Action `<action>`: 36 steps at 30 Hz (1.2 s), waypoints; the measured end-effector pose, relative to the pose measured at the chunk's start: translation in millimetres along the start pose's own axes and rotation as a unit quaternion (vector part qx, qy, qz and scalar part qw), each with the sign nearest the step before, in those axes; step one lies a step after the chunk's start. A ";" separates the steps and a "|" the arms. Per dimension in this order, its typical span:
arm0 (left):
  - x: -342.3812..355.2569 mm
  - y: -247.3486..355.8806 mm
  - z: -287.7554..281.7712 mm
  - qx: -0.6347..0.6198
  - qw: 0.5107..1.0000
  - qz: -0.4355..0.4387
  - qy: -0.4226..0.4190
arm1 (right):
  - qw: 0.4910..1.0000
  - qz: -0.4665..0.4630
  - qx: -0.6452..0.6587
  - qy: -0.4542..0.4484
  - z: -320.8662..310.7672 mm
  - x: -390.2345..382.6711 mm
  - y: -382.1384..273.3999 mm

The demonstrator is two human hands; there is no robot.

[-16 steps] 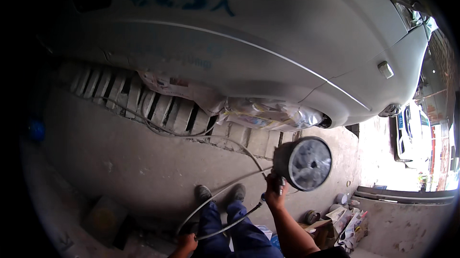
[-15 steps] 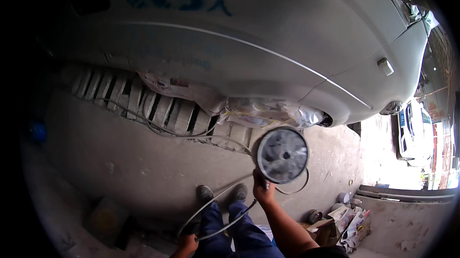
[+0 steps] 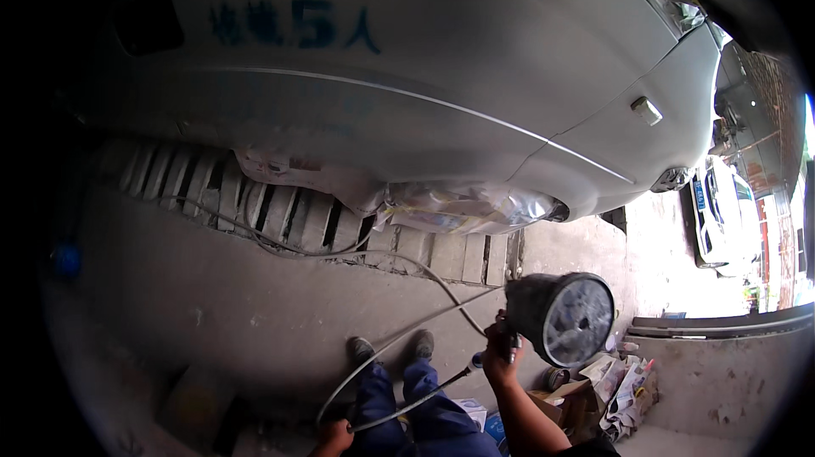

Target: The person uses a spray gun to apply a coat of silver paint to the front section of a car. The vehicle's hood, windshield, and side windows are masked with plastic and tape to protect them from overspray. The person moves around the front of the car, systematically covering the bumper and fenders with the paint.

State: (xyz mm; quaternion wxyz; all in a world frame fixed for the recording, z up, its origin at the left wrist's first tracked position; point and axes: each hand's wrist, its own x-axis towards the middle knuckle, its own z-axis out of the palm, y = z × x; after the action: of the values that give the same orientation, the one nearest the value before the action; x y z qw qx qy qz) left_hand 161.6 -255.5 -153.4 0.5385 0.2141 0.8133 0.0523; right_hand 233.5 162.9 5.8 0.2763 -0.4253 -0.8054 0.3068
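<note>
My right hand (image 3: 501, 361) is shut on the grip of a spray gun (image 3: 564, 317) whose round cup faces the camera, held at about waist height to the right of my legs. A pale hose (image 3: 399, 346) runs from the gun's base down to my left hand (image 3: 333, 438), which grips it at the lower edge of the picture. The hose loops away across the concrete floor toward the car. A grey, sanded car body (image 3: 424, 58) fills the upper half, with its wheel area wrapped in masking paper and plastic (image 3: 463, 206).
A slatted floor grate (image 3: 289, 219) runs under the car. Crumpled papers and cardboard (image 3: 611, 389) lie at the right by a low wall. A white car (image 3: 722, 215) stands outside at far right. A box (image 3: 191, 406) sits at lower left.
The spray gun in my right hand has swung to the right and a little lower. My left hand stays low on the hose.
</note>
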 end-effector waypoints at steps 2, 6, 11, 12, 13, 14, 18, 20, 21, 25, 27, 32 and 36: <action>-0.3 4.5 -5.1 0.008 1.000 0.003 0.005 | 0.988 0.125 0.087 0.021 -27.2 -13.7 5.8; 4.8 -2.0 -12.2 0.026 1.000 0.010 0.010 | 0.970 0.156 0.182 -0.028 -38.5 -13.0 -11.4; 17.0 -44.5 -19.3 0.051 0.997 0.052 0.022 | 0.932 0.184 0.273 -0.151 -18.9 1.1 -43.5; 11.4 -39.0 -27.3 0.051 0.997 0.061 0.025 | 0.923 0.205 0.278 -0.171 -20.0 6.1 -50.5; 7.4 -31.7 -35.1 0.050 0.996 0.070 0.029 | 0.927 0.188 0.284 -0.161 -27.1 10.0 -58.8; 6.5 -20.6 -43.1 0.048 0.996 0.066 0.027 | 0.936 0.174 0.273 -0.140 -34.9 10.1 -56.4; -1.2 39.2 -58.7 0.036 0.995 0.079 0.046 | 0.961 0.180 0.208 -0.029 -94.2 6.0 -28.8; -1.9 61.4 -58.4 0.037 0.993 0.096 0.063 | 0.924 0.267 0.263 0.073 -127.4 9.4 -28.1; -4.6 70.4 -59.3 0.040 0.992 0.098 0.073 | 0.930 0.219 0.277 0.102 -137.5 9.4 -19.6; -4.1 89.5 -53.5 0.054 0.986 0.124 0.093 | 0.915 0.186 0.314 0.175 -164.7 3.1 8.1; -6.8 90.2 -53.5 0.053 0.988 0.116 0.083 | 0.927 0.197 0.296 0.120 -166.4 -1.2 2.7; -23.4 66.2 -65.9 0.019 0.988 0.107 0.109 | 0.964 0.066 0.237 -0.099 -135.8 7.7 -30.8; -37.2 125.1 -73.7 0.090 0.991 0.068 0.077 | 0.984 -0.091 0.153 0.017 -151.2 13.4 15.7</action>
State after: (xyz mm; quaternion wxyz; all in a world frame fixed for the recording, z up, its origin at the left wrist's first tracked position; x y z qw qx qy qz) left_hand 144.2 -146.9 -51.6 0.4479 0.3121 0.8372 0.0315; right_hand 341.7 220.6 96.5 0.3786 -0.3075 -0.7796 0.3929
